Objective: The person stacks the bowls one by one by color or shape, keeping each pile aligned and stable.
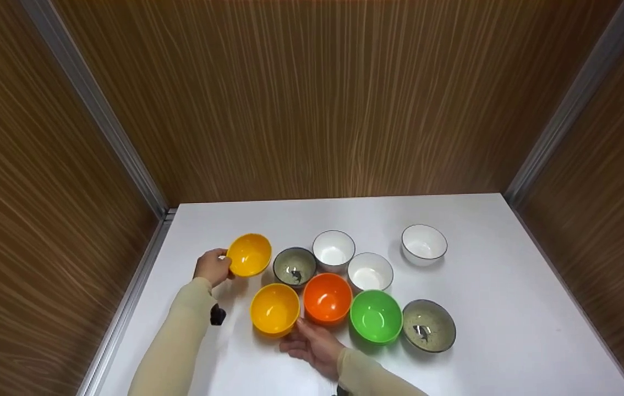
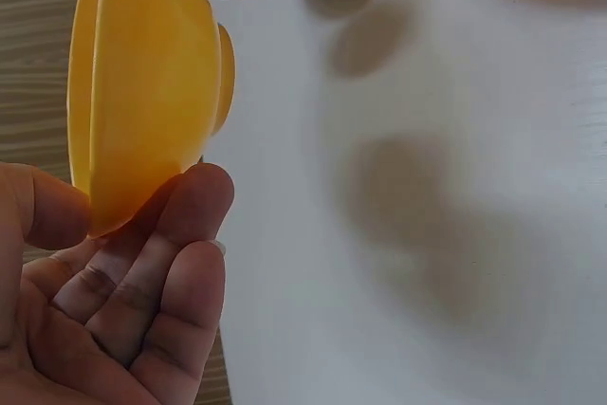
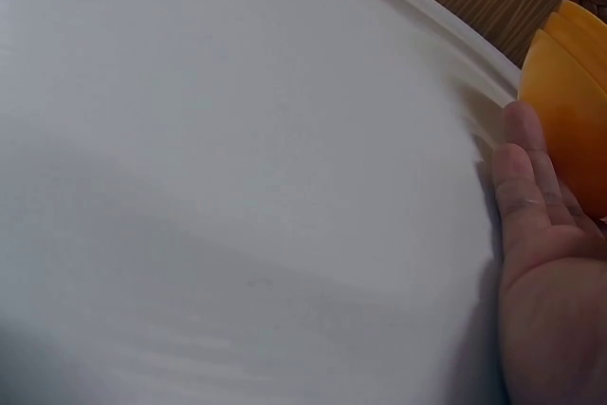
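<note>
At the left end of the group, my left hand holds a yellow bowl by its side. The left wrist view shows the thumb on the rim and curled fingers under the wall of this bowl; it is raised off the table. My right hand is at a second yellow bowl nearer the front, thumb by its right rim and the other fingers low along its side. In the right wrist view these fingers lie against the yellow wall; the thumb is hidden there.
Right of the yellow bowls stand a grey patterned bowl, an orange bowl, a green bowl and two white bowls close together. Another white bowl and a grey bowl are farther right. Wood-grain panels enclose the white table.
</note>
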{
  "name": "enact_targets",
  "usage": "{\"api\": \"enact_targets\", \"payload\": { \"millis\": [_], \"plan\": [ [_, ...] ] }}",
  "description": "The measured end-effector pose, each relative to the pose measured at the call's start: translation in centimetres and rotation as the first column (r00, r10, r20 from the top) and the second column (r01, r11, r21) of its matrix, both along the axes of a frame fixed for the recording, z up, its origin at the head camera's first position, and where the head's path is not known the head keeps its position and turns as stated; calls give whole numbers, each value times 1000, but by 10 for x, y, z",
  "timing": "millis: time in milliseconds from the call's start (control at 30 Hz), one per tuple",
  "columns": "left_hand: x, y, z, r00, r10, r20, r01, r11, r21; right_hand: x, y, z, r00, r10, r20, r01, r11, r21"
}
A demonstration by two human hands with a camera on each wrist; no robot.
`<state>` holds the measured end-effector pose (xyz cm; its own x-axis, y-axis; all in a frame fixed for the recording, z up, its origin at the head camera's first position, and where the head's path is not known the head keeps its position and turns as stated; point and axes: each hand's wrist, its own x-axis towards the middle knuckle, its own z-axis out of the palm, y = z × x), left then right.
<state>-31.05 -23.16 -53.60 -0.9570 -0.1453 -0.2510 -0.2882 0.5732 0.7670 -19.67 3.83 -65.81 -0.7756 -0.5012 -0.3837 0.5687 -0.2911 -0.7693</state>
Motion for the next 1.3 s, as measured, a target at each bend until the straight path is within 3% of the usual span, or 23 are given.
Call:
{"api": "enact_targets", "payload": {
  "millis": [367,633,900,1100,1300],
  "plan": [
    [36,7,5,992,-29,-122,23,998,-55,-1,0,-2,1000,16,-20,-16,1000,-2],
    [64,22,-5,962,-109,-251,70,985,-161,-2,0,-2,1000,14,-12,-15,1000,-17],
    [76,39,-22,945,-145,-292,93,978,-187,-1,0,0,999,25,-24,-26,1000,-10],
    [79,45,-33,933,-169,-319,96,968,-232,0,0,1,1000,18,-23,-18,1000,1],
    [81,49,-41,927,-166,-337,92,970,-226,0,-1,2,1000,5,-5,-5,1000,6]
  ]
}}
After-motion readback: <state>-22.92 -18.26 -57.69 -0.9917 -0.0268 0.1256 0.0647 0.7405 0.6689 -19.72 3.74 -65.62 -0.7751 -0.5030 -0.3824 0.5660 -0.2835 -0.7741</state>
